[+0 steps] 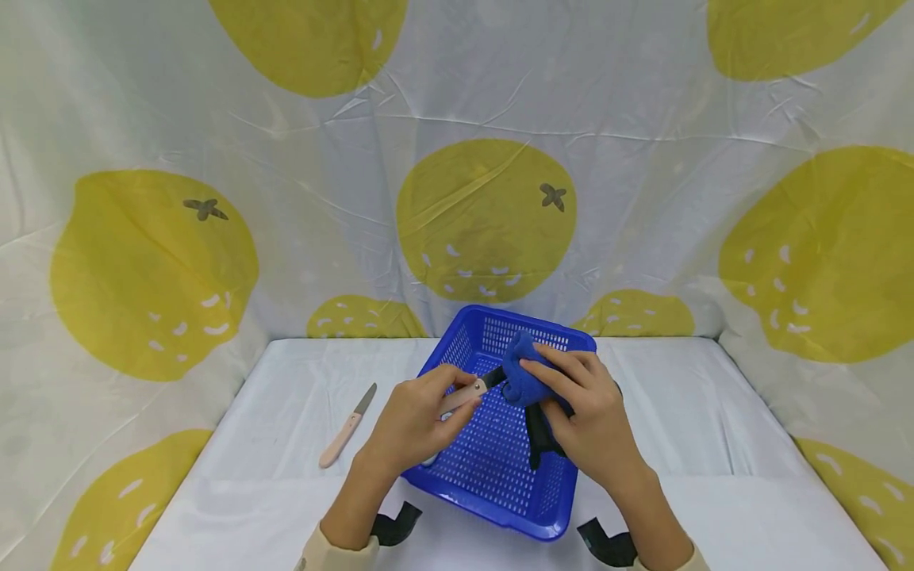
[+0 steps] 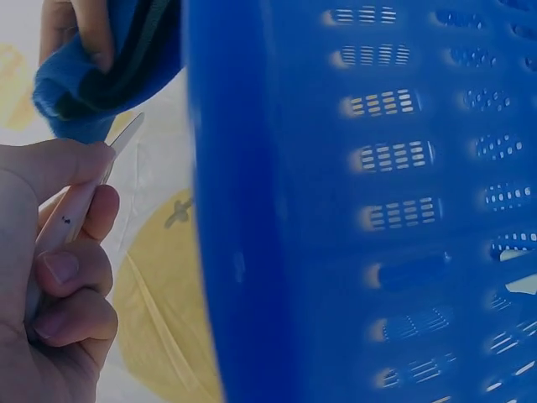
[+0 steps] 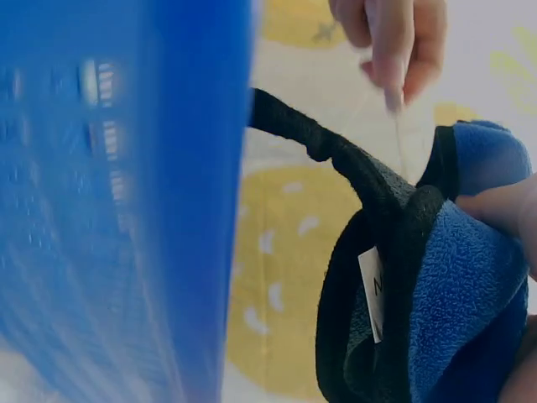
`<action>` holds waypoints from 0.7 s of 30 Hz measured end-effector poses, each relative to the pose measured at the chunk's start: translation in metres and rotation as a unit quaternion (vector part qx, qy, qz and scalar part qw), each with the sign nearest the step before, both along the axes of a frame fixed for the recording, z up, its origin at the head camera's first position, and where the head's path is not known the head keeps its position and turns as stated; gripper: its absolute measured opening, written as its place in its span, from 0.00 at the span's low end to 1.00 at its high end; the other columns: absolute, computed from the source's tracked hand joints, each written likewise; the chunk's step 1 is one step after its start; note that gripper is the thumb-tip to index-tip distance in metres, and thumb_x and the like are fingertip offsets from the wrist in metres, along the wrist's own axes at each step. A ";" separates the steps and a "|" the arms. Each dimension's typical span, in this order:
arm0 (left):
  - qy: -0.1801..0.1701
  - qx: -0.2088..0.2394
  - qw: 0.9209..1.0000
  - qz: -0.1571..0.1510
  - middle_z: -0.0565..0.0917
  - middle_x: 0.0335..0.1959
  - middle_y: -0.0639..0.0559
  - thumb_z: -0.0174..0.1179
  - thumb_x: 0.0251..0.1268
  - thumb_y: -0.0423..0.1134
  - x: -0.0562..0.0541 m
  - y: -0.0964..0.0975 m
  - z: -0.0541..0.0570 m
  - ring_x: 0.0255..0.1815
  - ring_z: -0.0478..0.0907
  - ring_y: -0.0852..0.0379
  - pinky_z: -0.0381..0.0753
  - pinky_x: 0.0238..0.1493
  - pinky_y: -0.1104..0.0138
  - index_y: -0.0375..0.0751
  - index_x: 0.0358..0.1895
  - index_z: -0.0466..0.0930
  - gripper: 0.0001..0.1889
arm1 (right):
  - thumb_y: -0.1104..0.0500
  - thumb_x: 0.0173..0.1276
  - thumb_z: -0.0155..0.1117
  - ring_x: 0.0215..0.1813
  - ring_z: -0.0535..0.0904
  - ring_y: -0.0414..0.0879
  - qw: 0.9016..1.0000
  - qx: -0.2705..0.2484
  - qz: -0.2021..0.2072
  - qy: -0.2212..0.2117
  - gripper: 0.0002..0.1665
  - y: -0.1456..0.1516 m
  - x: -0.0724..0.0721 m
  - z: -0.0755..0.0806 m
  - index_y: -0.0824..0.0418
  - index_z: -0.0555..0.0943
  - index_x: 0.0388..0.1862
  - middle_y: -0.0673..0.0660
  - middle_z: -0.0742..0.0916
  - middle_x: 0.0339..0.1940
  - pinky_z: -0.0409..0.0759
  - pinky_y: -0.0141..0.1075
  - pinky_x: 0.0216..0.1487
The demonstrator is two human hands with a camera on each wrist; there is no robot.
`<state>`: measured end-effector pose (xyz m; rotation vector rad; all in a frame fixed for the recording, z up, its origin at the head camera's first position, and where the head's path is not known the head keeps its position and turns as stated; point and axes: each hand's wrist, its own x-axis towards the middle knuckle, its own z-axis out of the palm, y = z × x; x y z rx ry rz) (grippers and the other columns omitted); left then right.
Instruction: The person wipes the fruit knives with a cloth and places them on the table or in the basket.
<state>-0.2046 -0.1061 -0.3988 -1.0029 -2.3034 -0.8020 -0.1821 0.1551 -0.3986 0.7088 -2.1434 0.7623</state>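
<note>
My left hand [image 1: 408,419] grips a small knife by its pale pinkish handle [image 1: 464,396], above the blue basket [image 1: 493,514]. Its blade points right, and the tip end is hidden by a blue towelling cloth [image 1: 527,379] with black edging. My right hand [image 1: 591,412] holds that cloth bunched between fingers and thumb at the blade. A black strip of the cloth hangs down, and a white tag [image 3: 372,294] shows in the right wrist view. In the left wrist view the bare part of the blade [image 2: 127,134] stands out beyond my thumb.
A second knife [image 1: 348,434] with a pinkish handle lies on the white tablecloth [image 1: 286,428], left of the basket. Behind the table hangs a pale curtain [image 1: 628,206] printed with large yellow fruit. Black straps [image 1: 396,525] show near both wrists.
</note>
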 end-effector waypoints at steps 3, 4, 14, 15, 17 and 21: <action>0.006 0.004 1.000 -0.009 0.89 0.45 0.53 0.71 0.66 0.39 -0.001 0.001 -0.002 0.32 0.86 0.64 0.84 0.34 0.76 0.43 0.48 0.81 0.12 | 0.70 0.60 0.69 0.60 0.78 0.52 0.999 0.020 0.033 0.007 0.31 -0.010 0.004 0.001 0.48 0.86 0.61 0.52 0.85 0.66 0.79 0.48 0.59; 0.007 0.006 1.000 -0.012 0.89 0.44 0.52 0.71 0.65 0.38 -0.002 0.001 -0.002 0.32 0.86 0.63 0.85 0.35 0.76 0.43 0.48 0.81 0.12 | 0.70 0.61 0.69 0.59 0.77 0.52 0.999 0.027 0.041 0.006 0.30 -0.013 0.005 0.001 0.48 0.86 0.61 0.51 0.85 0.66 0.79 0.49 0.59; 0.025 0.012 0.999 -0.027 0.87 0.37 0.51 0.69 0.62 0.32 -0.001 0.002 -0.003 0.28 0.82 0.64 0.84 0.33 0.76 0.40 0.45 0.81 0.11 | 0.69 0.61 0.69 0.59 0.79 0.53 0.997 0.060 0.052 -0.002 0.29 -0.025 0.009 -0.002 0.48 0.86 0.61 0.51 0.85 0.66 0.80 0.51 0.60; 0.028 0.013 0.999 -0.029 0.87 0.37 0.51 0.69 0.62 0.32 -0.001 0.002 -0.003 0.27 0.82 0.64 0.84 0.33 0.76 0.40 0.45 0.81 0.10 | 0.69 0.61 0.69 0.59 0.79 0.53 0.997 0.059 0.048 -0.002 0.29 -0.025 0.009 -0.002 0.48 0.86 0.61 0.51 0.85 0.66 0.80 0.51 0.60; 0.035 0.017 0.999 -0.036 0.88 0.37 0.51 0.69 0.63 0.32 -0.001 0.002 -0.003 0.28 0.83 0.64 0.84 0.33 0.77 0.40 0.45 0.80 0.10 | 0.68 0.62 0.69 0.58 0.79 0.53 0.997 0.059 0.041 0.000 0.28 -0.025 0.008 -0.003 0.48 0.86 0.60 0.51 0.85 0.66 0.80 0.51 0.59; 0.043 0.021 0.998 -0.050 0.88 0.40 0.50 0.70 0.63 0.33 -0.001 0.002 -0.002 0.31 0.86 0.62 0.84 0.35 0.77 0.40 0.46 0.80 0.11 | 0.68 0.63 0.69 0.58 0.78 0.52 0.998 0.054 0.028 0.002 0.28 -0.024 0.008 -0.003 0.48 0.86 0.61 0.51 0.85 0.66 0.80 0.51 0.59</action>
